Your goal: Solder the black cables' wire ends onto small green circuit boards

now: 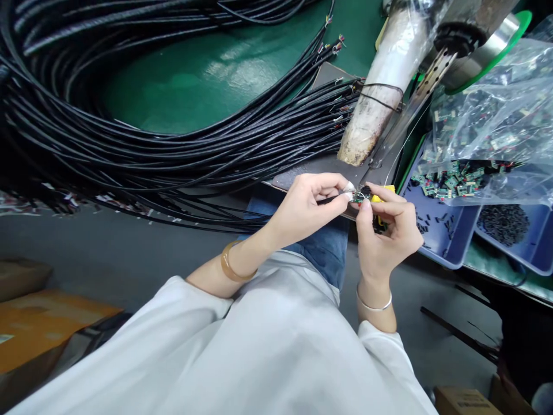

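Observation:
My left hand (pixel 311 200) pinches the end of a black cable (pixel 325 201), with thumb and forefinger pressed together. My right hand (pixel 385 225) grips a small green circuit board (pixel 358 197) between thumb and forefinger, right beside the cable end. Thin wires show between the two sets of fingertips, but I cannot tell whether they are joined to the board. Just above the hands, a soldering iron (pixel 395 129) points down, its tip close to the fingers. Thin solder wire (pixel 398 151) hangs alongside it. Something yellow (pixel 389 190) shows behind the right fingers.
A large bundle of black cables (pixel 207 144) curves across the green table (pixel 185 80). A whitish wrapped tube (pixel 380 86) slants down beside the iron. At right are a solder spool (pixel 496 55), a blue tray (pixel 455 242) under a plastic bag (pixel 510 127) of boards, and a second tray (pixel 540 245) with small black pieces.

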